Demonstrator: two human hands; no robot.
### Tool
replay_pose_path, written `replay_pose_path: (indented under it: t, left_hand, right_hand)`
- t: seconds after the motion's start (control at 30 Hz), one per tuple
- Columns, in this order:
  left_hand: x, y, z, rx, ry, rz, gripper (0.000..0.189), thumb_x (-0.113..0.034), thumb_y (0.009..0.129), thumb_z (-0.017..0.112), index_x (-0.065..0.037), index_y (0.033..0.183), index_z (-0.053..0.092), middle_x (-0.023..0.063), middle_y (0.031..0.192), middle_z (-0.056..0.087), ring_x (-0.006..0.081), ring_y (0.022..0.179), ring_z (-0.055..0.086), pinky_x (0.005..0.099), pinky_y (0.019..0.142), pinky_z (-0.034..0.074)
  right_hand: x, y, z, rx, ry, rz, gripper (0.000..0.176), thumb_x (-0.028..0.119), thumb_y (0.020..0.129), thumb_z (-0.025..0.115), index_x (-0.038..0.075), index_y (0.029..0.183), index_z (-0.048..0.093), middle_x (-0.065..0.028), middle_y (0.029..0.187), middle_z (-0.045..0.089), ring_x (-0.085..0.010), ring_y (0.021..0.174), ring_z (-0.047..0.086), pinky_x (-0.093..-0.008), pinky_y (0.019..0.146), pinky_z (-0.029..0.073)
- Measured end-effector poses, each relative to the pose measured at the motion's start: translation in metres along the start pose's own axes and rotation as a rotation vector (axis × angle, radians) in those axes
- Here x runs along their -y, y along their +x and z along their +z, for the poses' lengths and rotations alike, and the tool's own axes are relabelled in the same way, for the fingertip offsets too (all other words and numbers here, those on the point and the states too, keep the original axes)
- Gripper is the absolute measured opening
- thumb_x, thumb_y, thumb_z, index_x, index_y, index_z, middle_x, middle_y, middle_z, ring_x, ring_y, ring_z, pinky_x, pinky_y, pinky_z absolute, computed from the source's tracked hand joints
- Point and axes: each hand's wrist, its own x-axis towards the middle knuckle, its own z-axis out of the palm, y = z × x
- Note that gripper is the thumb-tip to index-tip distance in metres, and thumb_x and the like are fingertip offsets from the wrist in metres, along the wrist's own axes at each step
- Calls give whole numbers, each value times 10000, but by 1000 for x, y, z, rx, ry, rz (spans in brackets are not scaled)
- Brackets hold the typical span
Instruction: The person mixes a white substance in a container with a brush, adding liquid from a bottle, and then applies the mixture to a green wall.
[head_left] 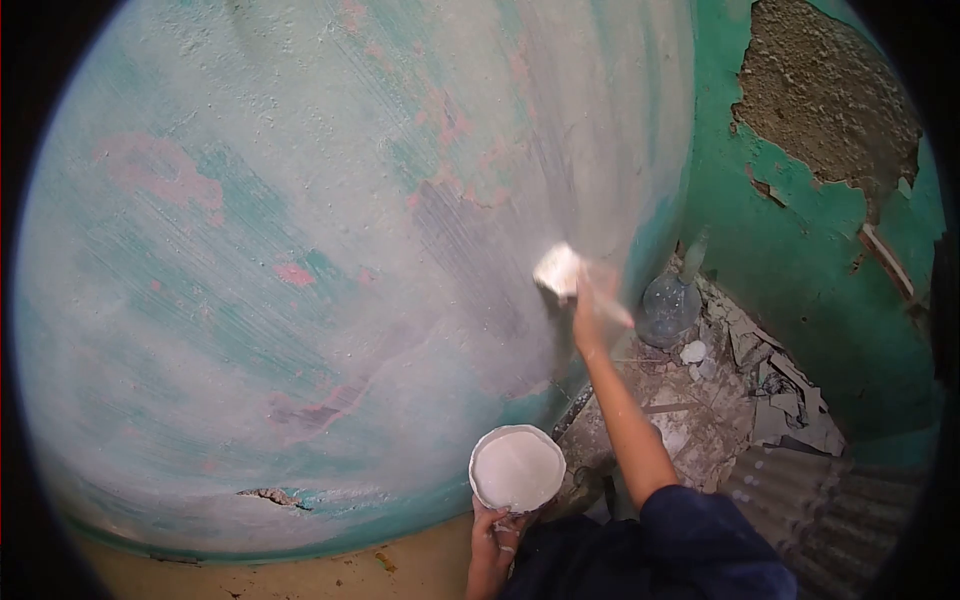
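Observation:
My right hand (594, 312) is closed around a paintbrush (557, 270), its wide head loaded with white and pressed near or against the wall (400, 250). Motion smears the hand and the brush handle. Low in the view, my left hand (490, 537) grips a round tub of white paint (517, 468) from its near side and underneath. The tub is upright and its paint surface faces me. Streaky white and grey coats cover the wall's old turquoise, with pink patches showing through.
A dusty glass bottle (670, 308) stands in the corner beside broken plaster rubble (765, 375). Corrugated sheeting (815, 510) lies at the lower right. The green side wall (790, 270) has a large bare patch (825, 95) of crumbled plaster. A crack (272, 496) marks the painted wall's lower part.

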Motion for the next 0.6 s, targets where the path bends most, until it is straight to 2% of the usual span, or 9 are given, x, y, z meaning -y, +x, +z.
replay_pose_path:
  t: [0.07,0.1,0.23,0.3,0.37,0.43,0.47,0.5,0.6]
  left_hand:
    - [0,0,0,-69,27,-24,743,-55,731,554,-164,1429,325,138,1359,442,358,1232,475,510,980,457]
    - [0,1,-2,-70,31,-23,743,-55,731,554,-164,1429,325,138,1359,442,358,1232,475,510,980,457]
    - [-2,2,-2,-38,70,-32,742,-62,734,550,-169,1432,321,136,1360,439,357,1226,479,511,969,462]
    - [-1,2,-1,-22,66,-27,743,-63,733,551,-168,1432,321,135,1359,439,355,1223,480,508,963,466]
    - [1,3,-3,-14,35,-14,748,-61,730,554,-159,1433,320,136,1352,447,347,1220,484,496,954,474]
    - [1,4,-2,18,9,6,748,-55,730,557,-151,1433,321,138,1349,452,343,1218,487,487,955,474]
    - [2,4,0,46,-11,28,749,-49,729,559,-144,1433,322,139,1345,456,340,1215,489,478,956,475]
    - [0,4,2,44,-21,24,749,-49,729,559,-144,1433,322,139,1345,456,340,1215,489,478,956,475]
    - [1,-1,4,-18,-34,-7,746,-41,732,565,-133,1432,325,147,1342,458,336,1210,492,459,963,471]
  right_hand:
    - [-80,-14,-32,-130,-20,221,386,270,985,533,72,1257,343,-130,1025,612,-153,795,607,-264,635,487]
    - [-100,-15,-45,-105,-13,206,354,210,968,550,51,1231,373,-112,963,620,-147,697,614,-261,576,483]
    - [-78,-1,-47,-49,-281,188,277,107,899,605,33,1133,476,-106,871,618,-161,647,628,-278,490,470]
    - [10,4,-12,-42,-393,110,265,121,887,612,51,1114,495,-122,851,634,-184,668,650,-296,540,498]
    - [69,19,20,-12,-565,-100,267,130,878,612,61,1111,502,-142,845,650,-209,688,665,-327,602,523]
    - [119,38,53,62,-350,-189,257,136,873,610,57,1094,506,-160,857,660,-228,691,669,-355,647,532]
    - [141,45,70,114,-247,-346,188,111,945,559,46,1088,455,-56,747,617,-100,577,585,-230,468,430]
    - [174,44,86,168,-85,-289,192,114,960,542,42,1106,440,-59,754,621,-99,582,575,-229,495,437]
    - [217,46,108,247,74,-434,276,166,978,540,17,1172,412,-110,842,649,-119,686,605,-255,597,487]
